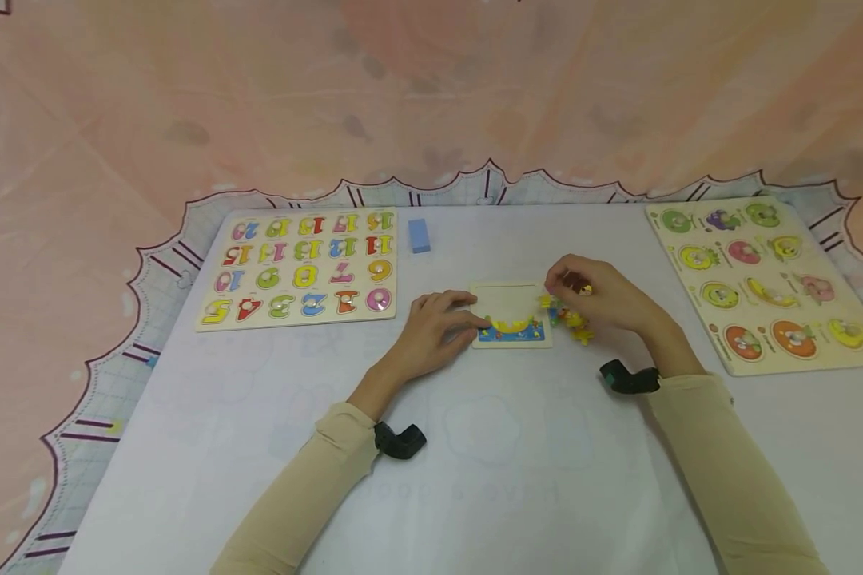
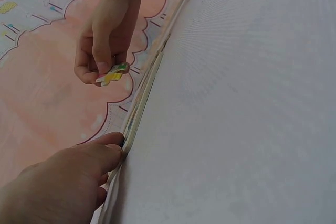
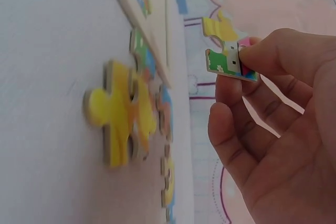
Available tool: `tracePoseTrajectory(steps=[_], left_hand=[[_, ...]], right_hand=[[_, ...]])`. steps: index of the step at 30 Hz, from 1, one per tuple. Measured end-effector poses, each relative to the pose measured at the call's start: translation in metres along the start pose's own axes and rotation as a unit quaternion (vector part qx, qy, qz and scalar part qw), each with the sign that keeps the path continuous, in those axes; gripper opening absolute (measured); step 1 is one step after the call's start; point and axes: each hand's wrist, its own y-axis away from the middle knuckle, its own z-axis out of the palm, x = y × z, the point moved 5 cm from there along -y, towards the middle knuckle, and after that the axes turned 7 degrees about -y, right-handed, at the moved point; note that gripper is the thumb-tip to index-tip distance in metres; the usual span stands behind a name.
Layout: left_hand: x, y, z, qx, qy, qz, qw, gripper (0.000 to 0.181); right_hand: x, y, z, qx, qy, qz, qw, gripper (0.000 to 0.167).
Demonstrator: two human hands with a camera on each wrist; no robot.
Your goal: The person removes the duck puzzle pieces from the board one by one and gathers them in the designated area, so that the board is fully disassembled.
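My right hand (image 1: 597, 291) pinches a jigsaw piece (image 3: 223, 59) between thumb and fingers. The piece is yellow, green, white and pink, lifted above the table in the right wrist view. Below it lie several loose jigsaw pieces (image 3: 118, 114), mostly yellow, beside the right edge of a small wooden puzzle tray (image 1: 507, 299). A blue and yellow picture strip (image 1: 511, 331) fills the tray's near part; its far part shows bare wood. Against the tray's left edge rests my left hand (image 1: 435, 331), fingers relaxed, one fingertip near the strip.
A number puzzle board (image 1: 359, 321) lies at the left of the table, with a blue block (image 1: 419, 235) beside it. At the right is a fruit puzzle board (image 1: 693, 283). A black wrist camera sits on each forearm. The white tablecloth has a scalloped printed border.
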Motion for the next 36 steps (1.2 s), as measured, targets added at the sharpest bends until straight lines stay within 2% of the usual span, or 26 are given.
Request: tracePoseTrajectory(steps=[10,19,24,30,36], left_hand=[[-0.002,-0.001,0.001,-0.003,0.002,-0.010,0.9999,0.020],[-0.003,-0.001,0.003,-0.005,0.003,-0.019,0.9998,0.020],[-0.002,-0.001,0.003,-0.002,0.005,-0.014,0.9999,0.020],[-0.002,-0.001,0.003,-0.008,0.010,-0.017,0.9998,0.020],[-0.002,-0.001,0.004,-0.013,0.012,-0.024,0.9996,0.021]], right_hand=[[0.013,0.016,-0.018,0.033,0.023,0.009,0.9992,0.009],[0.026,0.033,-0.033,0.033,0.052,0.036,0.9975,0.010],[0.032,0.040,-0.042,0.023,0.054,0.066,0.9961,0.012],[0.041,0.047,-0.047,-0.007,0.044,0.111,0.9928,0.016],[0.047,0.050,-0.050,-0.016,0.055,0.115,0.9918,0.013]])
